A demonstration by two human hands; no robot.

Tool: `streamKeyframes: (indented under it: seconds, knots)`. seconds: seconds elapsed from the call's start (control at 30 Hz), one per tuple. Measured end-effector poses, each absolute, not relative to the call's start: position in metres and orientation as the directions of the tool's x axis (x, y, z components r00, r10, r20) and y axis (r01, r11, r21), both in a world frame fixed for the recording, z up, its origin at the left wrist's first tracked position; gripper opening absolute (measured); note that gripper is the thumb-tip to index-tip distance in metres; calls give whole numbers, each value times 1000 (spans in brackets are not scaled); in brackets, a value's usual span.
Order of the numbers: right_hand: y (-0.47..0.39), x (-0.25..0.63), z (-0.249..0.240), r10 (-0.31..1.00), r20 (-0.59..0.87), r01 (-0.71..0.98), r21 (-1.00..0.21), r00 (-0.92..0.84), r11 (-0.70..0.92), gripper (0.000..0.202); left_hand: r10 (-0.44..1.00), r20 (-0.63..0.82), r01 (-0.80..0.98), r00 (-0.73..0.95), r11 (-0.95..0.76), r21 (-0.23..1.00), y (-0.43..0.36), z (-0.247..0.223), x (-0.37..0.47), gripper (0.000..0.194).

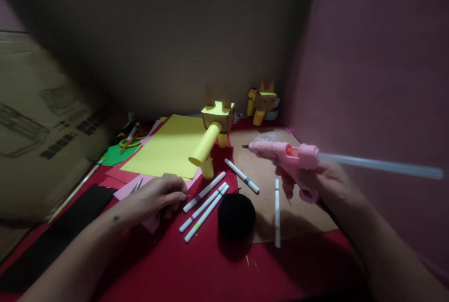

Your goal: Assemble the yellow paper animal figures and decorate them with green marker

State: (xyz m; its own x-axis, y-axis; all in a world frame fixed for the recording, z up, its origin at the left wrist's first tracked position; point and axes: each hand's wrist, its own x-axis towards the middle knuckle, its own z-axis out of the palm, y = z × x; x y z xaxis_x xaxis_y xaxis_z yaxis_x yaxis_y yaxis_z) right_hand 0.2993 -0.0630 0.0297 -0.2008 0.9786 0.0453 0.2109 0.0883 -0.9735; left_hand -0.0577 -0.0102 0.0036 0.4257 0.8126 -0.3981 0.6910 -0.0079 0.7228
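Observation:
My right hand (319,180) is wrapped round a pink glue gun (287,152), its nozzle pointing left and a long clear glue stick (382,165) sticking out of its back. On the left, my left hand (170,194) rests low over pink paper, fingers curled; whatever it may hold is hidden. Between the hands lie several white markers (203,208) and a black ball (236,217). Beyond them stands a cardboard box figure (218,117) with a yellow top, two upright brown pieces and yellow paper tubes (206,145).
Yellow sheets (168,147), green paper (119,154) and a black strip (59,236) lie at left on the red table (168,274). Brown cardboard (308,217) lies under the glue gun. A smaller yellow figure (264,101) stands at the back. A large carton (45,119) borders the left.

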Motion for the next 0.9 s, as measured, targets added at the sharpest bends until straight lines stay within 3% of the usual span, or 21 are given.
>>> streamKeyframes:
  seconds: [0.07, 0.2, 0.4, 0.9]
  knots:
    - [-58, 279, 41, 959, 98, 132, -982, -265, 137, 43, 819, -386, 688, 424, -14, 725, -11, 3, -57, 21]
    - [-47, 239, 56, 918, 120, 147, -971, -377, 187, 45, 813, -396, 691, 427, -11, 723, -11, 1, -55, 19]
    - [-42, 220, 61, 938, 98, 262, -946, -334, 192, 42, 818, -378, 689, 433, -30, 724, -12, 1, -55, 17]
    - [-41, 224, 46, 958, 28, 208, -974, -285, 90, 45, 822, -402, 700, 403, 6, 714, -11, 0, -52, 14]
